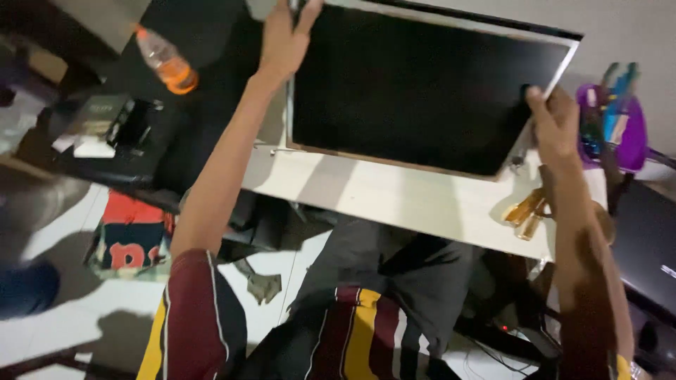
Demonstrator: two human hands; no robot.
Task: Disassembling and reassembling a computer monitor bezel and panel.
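Both hands gripping a dark flat screen panel (415, 88) held over the white bench (394, 193): left hand (285, 39) clasping its top left corner, right hand (556, 123) pinching its right edge. Close by the right hand, amber-handled tools (527, 210) and a purple holder of pens (620, 116); off left, an orange-capped bottle (167, 62).

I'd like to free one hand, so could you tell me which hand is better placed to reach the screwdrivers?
Probably the right hand: it grips the screen panel edge just above the amber-handled screwdrivers.
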